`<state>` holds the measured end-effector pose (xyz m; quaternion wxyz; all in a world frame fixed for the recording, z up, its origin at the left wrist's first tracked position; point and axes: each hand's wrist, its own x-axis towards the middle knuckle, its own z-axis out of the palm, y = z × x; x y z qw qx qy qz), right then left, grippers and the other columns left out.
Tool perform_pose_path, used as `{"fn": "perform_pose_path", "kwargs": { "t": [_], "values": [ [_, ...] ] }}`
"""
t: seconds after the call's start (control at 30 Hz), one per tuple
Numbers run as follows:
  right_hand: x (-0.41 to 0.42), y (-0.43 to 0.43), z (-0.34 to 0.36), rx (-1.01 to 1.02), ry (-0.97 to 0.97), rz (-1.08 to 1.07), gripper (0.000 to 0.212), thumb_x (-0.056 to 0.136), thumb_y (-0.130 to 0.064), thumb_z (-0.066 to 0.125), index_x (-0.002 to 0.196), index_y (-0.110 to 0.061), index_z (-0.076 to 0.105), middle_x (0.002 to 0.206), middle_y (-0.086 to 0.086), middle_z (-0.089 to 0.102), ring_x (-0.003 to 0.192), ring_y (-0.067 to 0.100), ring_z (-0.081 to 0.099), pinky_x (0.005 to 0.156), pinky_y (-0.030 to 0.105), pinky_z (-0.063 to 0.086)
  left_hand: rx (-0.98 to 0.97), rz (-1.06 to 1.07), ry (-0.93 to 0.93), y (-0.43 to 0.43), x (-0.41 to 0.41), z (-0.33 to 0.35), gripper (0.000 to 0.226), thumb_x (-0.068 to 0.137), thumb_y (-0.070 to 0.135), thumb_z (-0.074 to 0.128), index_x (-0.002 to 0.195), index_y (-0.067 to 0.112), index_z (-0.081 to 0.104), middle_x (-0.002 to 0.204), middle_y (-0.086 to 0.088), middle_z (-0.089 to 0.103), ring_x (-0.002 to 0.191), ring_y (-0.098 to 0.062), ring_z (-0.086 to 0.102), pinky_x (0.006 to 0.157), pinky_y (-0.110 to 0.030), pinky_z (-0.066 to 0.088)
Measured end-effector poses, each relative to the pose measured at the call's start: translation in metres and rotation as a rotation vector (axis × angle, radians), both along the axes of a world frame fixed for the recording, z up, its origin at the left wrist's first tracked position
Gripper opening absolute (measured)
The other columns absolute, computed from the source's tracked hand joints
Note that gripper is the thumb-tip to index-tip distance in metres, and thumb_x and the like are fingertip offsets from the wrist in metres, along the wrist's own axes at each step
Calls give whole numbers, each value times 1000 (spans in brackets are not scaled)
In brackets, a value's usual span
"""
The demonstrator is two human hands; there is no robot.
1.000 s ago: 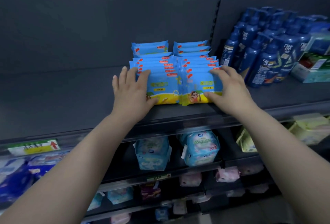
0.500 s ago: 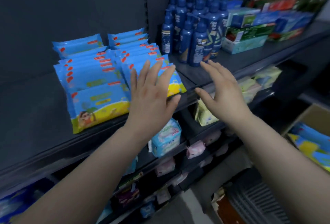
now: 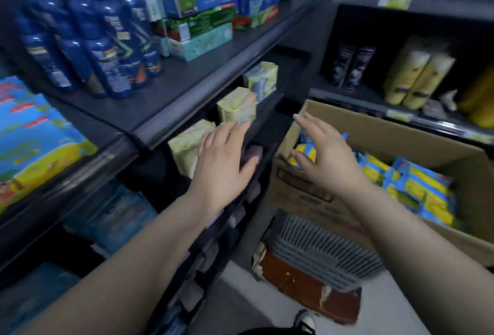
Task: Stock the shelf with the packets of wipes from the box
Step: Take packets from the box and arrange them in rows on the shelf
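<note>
**Both hands empty, right hand over the open box**

Largest of all, the dark shelf [image 3: 187, 86], slanting from lower left up toward the top middle, with more tiers below its top board. To the right, a second rack [image 3: 374, 27], set at an angle, with yellow bottles [image 3: 417, 78] and dark bottles [image 3: 352, 67] standing inside.

Next in size, the cardboard box [image 3: 401, 131]: open at the top, low on the right, just beside the end of the shelf. Inside, packets of wipes [image 3: 422, 190], blue and yellow, packed close in rows and filling most of the visible interior.

At the far left, on the top board of the shelf, stocked packets [image 3: 34, 142] of the same blue and yellow, lying at the front lip, blurred. Further along the same board, a cluster of blue bottles [image 3: 107, 62], upright, then stacked toothpaste cartons [image 3: 203, 24].

Under the box, a grey slatted basket [image 3: 315, 249] on a reddish-brown base [image 3: 307, 286], on a pale floor.

Left hand [image 3: 224, 158]: palm down, fingers straight and close together, gripping nothing, stretched out in front of the tier below the top board. Cannot tell whether the fingertips touch the packs there.

Right hand [image 3: 326, 158]: fingers apart and gently bent, thumb pointing down, poised over the near corner of the box just above the packets, clasping nothing.

Behind the left hand, yellow-green packs [image 3: 235, 107], lined up along the lower tier.

Smallest, at the bottom edge, the toe of a dark shoe [image 3: 304, 321].
</note>
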<state>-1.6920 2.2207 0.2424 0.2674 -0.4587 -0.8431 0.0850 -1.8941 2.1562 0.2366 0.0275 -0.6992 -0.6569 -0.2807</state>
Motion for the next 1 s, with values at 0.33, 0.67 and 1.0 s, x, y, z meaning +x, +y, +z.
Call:
{"fn": "perform_pose_path", "kwargs": {
  "t": [0.33, 0.67, 1.0],
  "values": [
    [159, 39, -39, -142, -47, -231, 66, 85, -20, 66, 143, -15, 36, 147, 12, 39, 136, 27, 34, 110, 34, 27, -163, -221, -28, 73, 136, -28, 65, 80, 33, 59, 139, 11, 42, 138, -10, 46, 127, -31, 43, 111, -48, 27],
    [267, 73, -65, -347, -214, -363, 73, 85, -28, 64, 147, -26, 26, 148, 3, 37, 133, 28, 36, 103, 39, 37, -248, -331, -56, 119, 229, -48, 62, 88, 29, 61, 143, 13, 37, 141, -7, 44, 131, -27, 39, 110, -45, 30],
    [272, 103, -73, -506, -518, -305, 88, 75, -47, 72, 146, -20, 28, 134, 9, 47, 124, 31, 41, 99, 42, 37, -339, -324, -115, 129, 245, -58, 62, 90, 31, 59, 145, 17, 33, 143, -2, 42, 135, -21, 34, 111, -37, 29]
  ]
}}
